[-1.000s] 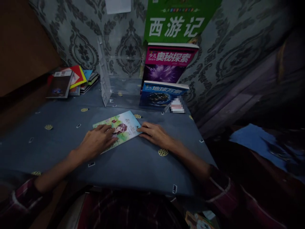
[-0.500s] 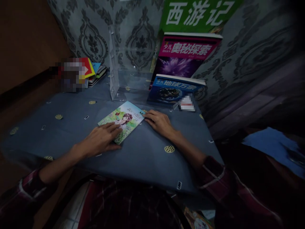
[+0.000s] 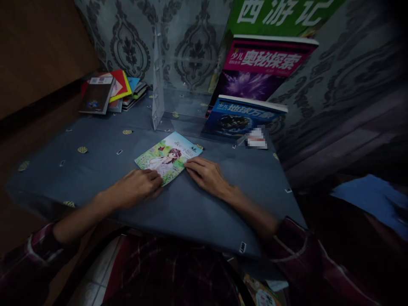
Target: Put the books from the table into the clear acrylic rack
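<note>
A thin illustrated booklet (image 3: 168, 156) with a green and white cover lies flat on the blue-clothed table (image 3: 95, 153). My left hand (image 3: 139, 189) rests at its near left corner, fingers curled on the edge. My right hand (image 3: 206, 175) lies flat by its near right edge, fingertips touching the cover. Both forearms come in from plaid sleeves.
A clear acrylic book stand (image 3: 174, 100) stands at the back. Leaning there are a blue book (image 3: 245, 121), a magenta book (image 3: 259, 72) and a green book (image 3: 280, 15). A stack of several books (image 3: 110, 91) lies at the back left. The table's right edge drops off near a patterned wall.
Both hands have slid back toward the near edge of the booklet. My left hand no longer covers the cover picture. The view has shifted left and down.
</note>
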`<move>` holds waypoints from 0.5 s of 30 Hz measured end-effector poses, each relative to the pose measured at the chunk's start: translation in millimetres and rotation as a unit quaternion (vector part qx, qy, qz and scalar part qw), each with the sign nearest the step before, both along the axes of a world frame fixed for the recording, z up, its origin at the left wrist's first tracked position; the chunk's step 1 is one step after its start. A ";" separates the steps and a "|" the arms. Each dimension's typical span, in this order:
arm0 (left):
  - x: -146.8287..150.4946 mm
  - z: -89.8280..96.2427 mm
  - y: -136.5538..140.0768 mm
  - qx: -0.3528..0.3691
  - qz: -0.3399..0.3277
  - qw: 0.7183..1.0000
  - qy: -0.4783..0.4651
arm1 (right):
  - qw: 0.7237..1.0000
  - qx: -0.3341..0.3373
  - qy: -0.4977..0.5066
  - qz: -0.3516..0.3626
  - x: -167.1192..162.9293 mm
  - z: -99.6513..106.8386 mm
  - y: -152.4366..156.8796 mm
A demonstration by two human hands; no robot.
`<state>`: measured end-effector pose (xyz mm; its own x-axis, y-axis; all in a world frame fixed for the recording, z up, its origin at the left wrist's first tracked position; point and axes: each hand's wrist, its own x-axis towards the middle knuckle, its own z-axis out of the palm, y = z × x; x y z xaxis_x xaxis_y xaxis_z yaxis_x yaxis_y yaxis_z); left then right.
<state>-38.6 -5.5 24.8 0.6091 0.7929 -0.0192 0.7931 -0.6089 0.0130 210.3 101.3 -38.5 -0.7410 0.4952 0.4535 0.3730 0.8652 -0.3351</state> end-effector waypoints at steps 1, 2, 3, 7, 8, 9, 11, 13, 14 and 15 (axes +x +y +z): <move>-0.6 2.0 0.4 -0.007 0.003 1.000 -0.006 | 1.000 -0.004 0.005 0.011 -3.0 0.5 -3.7; -1.2 4.0 1.0 -0.014 0.008 1.000 -0.010 | 1.000 -0.007 0.009 0.021 -5.8 1.0 -7.3; -1.7 5.8 1.5 -0.019 0.012 1.000 -0.013 | 0.999 -0.011 0.012 0.031 -8.4 1.5 -10.6; -3.4 9.8 3.3 -0.040 0.015 0.999 -0.027 | 0.997 -0.023 0.022 0.066 -15.4 2.6 -21.7; -3.8 9.8 3.5 -0.043 0.017 0.998 -0.031 | 0.997 -0.024 0.023 0.072 -16.5 2.6 -23.8; -4.3 9.6 3.6 -0.046 0.019 0.998 -0.035 | 0.997 -0.024 0.025 0.075 -17.4 2.5 -25.8; -5.3 8.5 3.4 -0.048 0.022 0.998 -0.042 | 0.996 -0.025 0.032 0.081 -19.2 2.5 -29.6; -6.6 7.0 2.9 -0.049 0.021 0.997 -0.052 | 0.995 -0.031 0.033 0.091 -21.4 3.3 -33.5; -7.5 6.0 2.6 -0.049 0.020 0.997 -0.058 | 0.994 -0.033 0.028 0.097 -22.7 4.1 -35.6; -8.6 5.0 2.2 -0.048 0.019 0.996 -0.066 | 0.994 -0.033 0.021 0.104 -24.1 5.2 -38.0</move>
